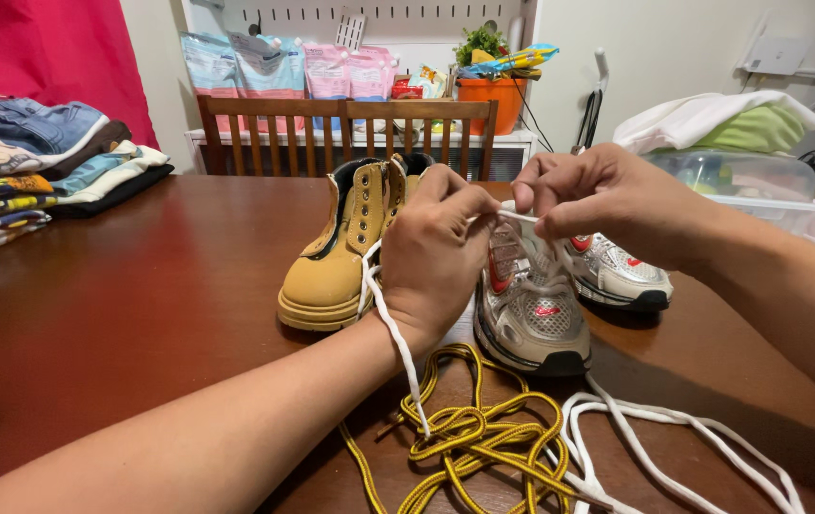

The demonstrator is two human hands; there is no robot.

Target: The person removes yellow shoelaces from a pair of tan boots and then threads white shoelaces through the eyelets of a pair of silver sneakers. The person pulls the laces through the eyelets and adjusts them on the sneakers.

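Note:
A silver mesh sneaker [536, 319] with red marks stands on the brown table [141, 305], toe toward me. My left hand [436, 252] pinches a white lace [390, 328] above the sneaker's tongue; the lace trails down over my wrist. My right hand [607, 200] grips the same lace's other stretch just above the sneaker. A second silver sneaker [617, 276] sits behind it to the right. A tan boot [341, 252] without laces stands left of my left hand.
A yellow-and-black lace [474, 438] lies coiled near the table's front, with another white lace [674, 428] beside it. Folded clothes [36, 171] are stacked at the far left. Wooden chairs [350, 124] stand behind the table, and a clear plastic box [750, 181] sits at the right.

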